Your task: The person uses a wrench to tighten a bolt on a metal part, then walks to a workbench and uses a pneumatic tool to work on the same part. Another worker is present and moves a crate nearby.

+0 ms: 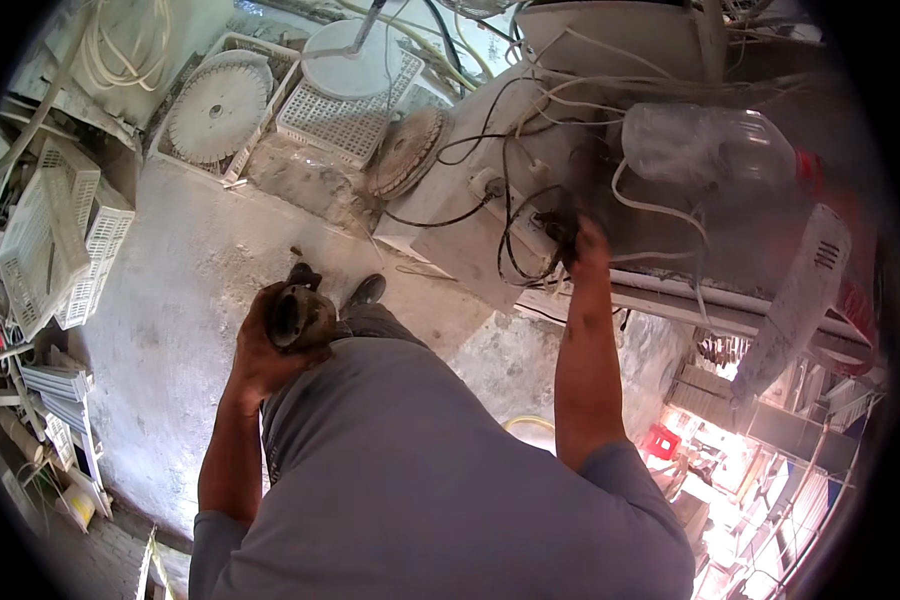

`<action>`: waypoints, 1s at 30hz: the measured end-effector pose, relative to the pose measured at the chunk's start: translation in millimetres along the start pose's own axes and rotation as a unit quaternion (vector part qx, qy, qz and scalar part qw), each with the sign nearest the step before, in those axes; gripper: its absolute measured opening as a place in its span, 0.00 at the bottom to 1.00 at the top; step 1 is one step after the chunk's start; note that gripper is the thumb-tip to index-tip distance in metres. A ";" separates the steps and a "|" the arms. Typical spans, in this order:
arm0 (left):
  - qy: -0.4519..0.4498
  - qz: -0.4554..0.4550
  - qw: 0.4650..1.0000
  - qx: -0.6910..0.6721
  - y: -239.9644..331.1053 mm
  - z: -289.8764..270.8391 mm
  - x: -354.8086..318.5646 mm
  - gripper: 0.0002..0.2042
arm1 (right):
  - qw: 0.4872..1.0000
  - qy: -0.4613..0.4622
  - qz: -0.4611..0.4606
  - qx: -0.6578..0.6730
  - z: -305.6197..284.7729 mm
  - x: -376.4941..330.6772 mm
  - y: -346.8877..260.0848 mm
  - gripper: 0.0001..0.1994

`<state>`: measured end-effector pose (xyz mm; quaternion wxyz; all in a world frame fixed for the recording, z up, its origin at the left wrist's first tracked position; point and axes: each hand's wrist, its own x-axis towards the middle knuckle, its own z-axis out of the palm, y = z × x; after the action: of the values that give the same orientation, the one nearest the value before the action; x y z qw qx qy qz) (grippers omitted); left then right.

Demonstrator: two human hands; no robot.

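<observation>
My left hand (262,352) is wrapped round a dirty, round, hollow-ended part (304,318), held low in front of my body with its dark opening facing up. I cannot make out exactly what kind of part it is. Over on the bench to the right, my right hand (591,246) is closed on a small dark thing, mostly hidden by the fingers, at the near end of a pale power strip (520,222). A black cord (505,245) loops beside these fingers. Another black plug (492,187) sits at the strip's far end.
A large clear plastic bottle (705,143) lies on the dusty bench (440,240) among white cables. Toothed discs (220,110) and a white lid (348,60) rest on plastic crates (350,120) at the back. More white crates (50,230) lean at the left.
</observation>
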<state>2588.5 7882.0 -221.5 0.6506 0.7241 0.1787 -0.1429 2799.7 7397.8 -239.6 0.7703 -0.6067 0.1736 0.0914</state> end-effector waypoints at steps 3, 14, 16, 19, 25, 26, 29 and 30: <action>-0.011 0.000 1.000 -0.022 10.2 1.2 0.7 0.45 | 0.998 0.046 -0.049 -0.013 -13.5 0.0 16.0 0.19; -0.059 0.036 0.997 0.024 38.1 33.9 15.1 0.45 | 0.987 0.080 -0.136 0.036 41.9 -59.8 30.8 0.15; -0.086 0.029 0.996 0.002 40.9 43.5 17.6 0.44 | 0.979 0.083 -0.186 -0.002 33.0 -58.7 40.4 0.16; -0.109 0.031 0.993 -0.030 33.4 56.9 24.8 0.44 | 0.977 0.143 -0.156 0.000 42.1 -63.7 38.3 0.16; -0.139 0.023 0.990 0.004 34.3 76.8 36.1 0.45 | 0.979 0.184 -0.050 0.067 66.8 -102.7 31.6 0.18; -0.153 0.021 0.988 0.010 34.7 78.8 38.7 0.46 | 0.979 0.187 -0.040 0.077 66.0 -110.0 36.3 0.19; -0.181 0.013 0.983 0.019 31.7 84.2 45.6 0.46 | 0.979 0.162 -0.036 0.120 73.0 -126.6 42.9 0.20; -0.196 0.014 0.980 0.019 31.1 84.9 47.5 0.46 | 0.979 0.161 -0.029 0.124 76.4 -136.6 43.0 0.20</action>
<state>2647.0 7798.3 -224.1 0.6613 0.6965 0.0346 -0.2765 2670.5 7491.8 -211.2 0.8040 -0.5176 0.2879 -0.0524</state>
